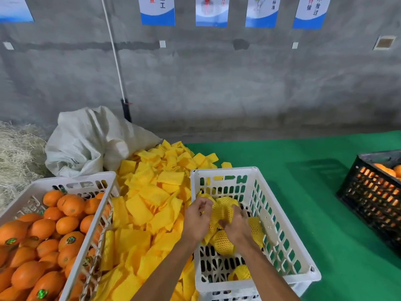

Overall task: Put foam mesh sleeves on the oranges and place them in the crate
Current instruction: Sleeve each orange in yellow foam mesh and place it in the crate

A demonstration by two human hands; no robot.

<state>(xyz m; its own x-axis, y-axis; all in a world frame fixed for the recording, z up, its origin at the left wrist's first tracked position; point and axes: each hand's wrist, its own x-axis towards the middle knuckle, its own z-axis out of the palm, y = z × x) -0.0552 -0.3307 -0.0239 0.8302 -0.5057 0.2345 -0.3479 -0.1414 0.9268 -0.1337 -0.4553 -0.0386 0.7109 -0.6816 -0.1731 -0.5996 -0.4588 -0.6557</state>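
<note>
Both my hands are over the white crate (pixel 288 224) at centre right. My left hand (pixel 196 218) and my right hand (pixel 237 224) grip a yellow foam mesh sleeve (pixel 225 208) stretched round an orange that is mostly hidden. Several sleeved oranges (pixel 223 242) lie on the crate's floor under my hands, and one (pixel 240 272) sits nearer the front. A pile of flat yellow sleeves (pixel 152 192) lies between the two white crates. The left white crate (pixel 39 185) holds several bare oranges (pixel 43 229).
A black crate (pixel 373 192) with oranges stands at the right on the green mat (pixel 314 161). A white woven sack (pixel 91 140) and straw (pixel 17 153) lie behind the left crate. A grey concrete wall with posters rises at the back.
</note>
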